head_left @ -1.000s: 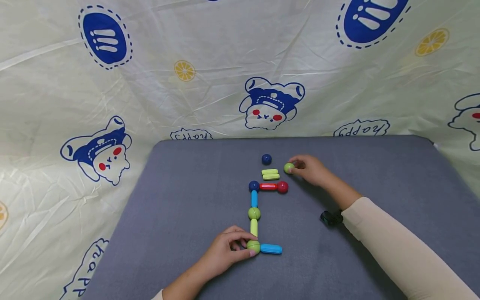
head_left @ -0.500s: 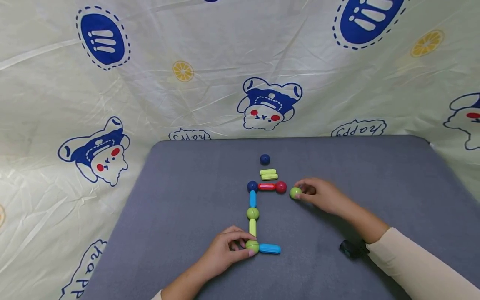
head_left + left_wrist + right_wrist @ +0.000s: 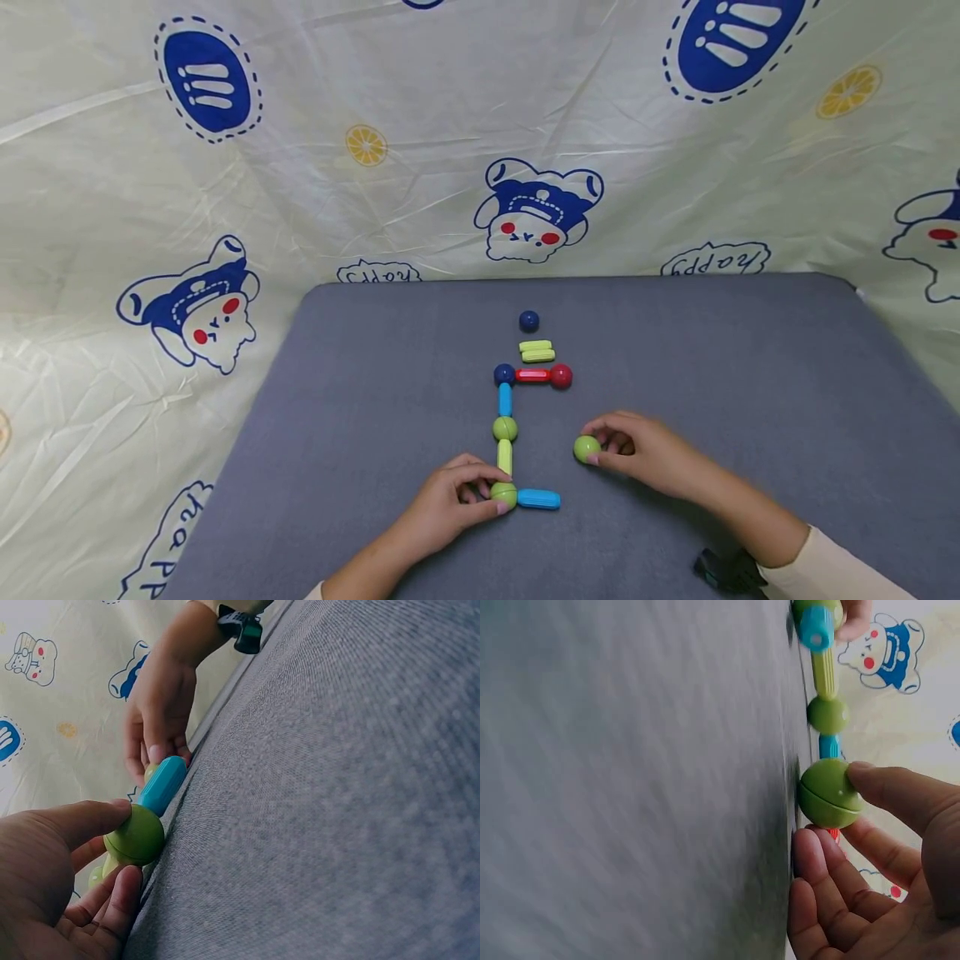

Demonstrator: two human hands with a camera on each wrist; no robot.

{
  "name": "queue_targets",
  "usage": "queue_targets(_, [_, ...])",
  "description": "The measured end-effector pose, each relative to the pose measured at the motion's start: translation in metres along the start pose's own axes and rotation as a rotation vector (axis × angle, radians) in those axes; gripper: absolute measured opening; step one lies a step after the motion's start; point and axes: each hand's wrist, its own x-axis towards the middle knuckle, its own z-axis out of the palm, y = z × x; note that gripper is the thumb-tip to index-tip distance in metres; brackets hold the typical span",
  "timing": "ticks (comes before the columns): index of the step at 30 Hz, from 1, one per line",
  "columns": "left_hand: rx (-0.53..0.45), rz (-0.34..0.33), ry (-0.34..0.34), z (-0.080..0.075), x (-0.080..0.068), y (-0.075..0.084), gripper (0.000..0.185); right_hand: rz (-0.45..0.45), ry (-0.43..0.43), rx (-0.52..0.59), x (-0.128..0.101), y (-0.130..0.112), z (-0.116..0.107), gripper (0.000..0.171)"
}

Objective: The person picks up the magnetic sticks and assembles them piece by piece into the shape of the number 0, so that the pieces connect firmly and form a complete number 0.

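My left hand (image 3: 450, 500) pinches the green ball (image 3: 504, 495) at the near corner of a chain of balls and rods. From that ball a blue rod (image 3: 538, 499) points right and a yellow-green rod (image 3: 505, 457) runs away to another green ball (image 3: 505, 429). Beyond it come a light blue rod (image 3: 506, 400), a dark blue ball (image 3: 504, 374), a red rod (image 3: 532, 376) and a red ball (image 3: 561, 376). Between thumb and fingers, my right hand (image 3: 645, 454) holds a loose green ball (image 3: 830, 793), apart from the chain and right of it.
Two yellow-green rods (image 3: 537, 352) lie side by side beyond the red rod. Farther back sits a single dark blue ball (image 3: 528, 322). A grey cloth covers the table (image 3: 360, 400), and a printed curtain (image 3: 420, 200) hangs behind it.
My right hand has brought the loose green ball toward me, from beside the yellow-green rods to the right of the chain's near half. The left hand keeps its hold on the corner ball.
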Motion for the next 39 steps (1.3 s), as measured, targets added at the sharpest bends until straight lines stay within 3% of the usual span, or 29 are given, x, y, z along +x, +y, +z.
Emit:
queue_targets(10, [-0.003,-0.003,0.0,0.0,0.0,0.0,0.028,-0.043,-0.087,0.061,-0.023,-0.007,0.014,0.029])
queue_targets(17, [-0.007,0.008,0.002,0.0,-0.001,0.001,0.029,-0.095,-0.097,0.09,-0.035,-0.008,0.019,0.029])
queue_targets(39, [-0.005,-0.005,0.006,0.0,-0.001,0.001,0.027,-0.067,-0.144,0.181,-0.03,-0.015,0.031,0.027])
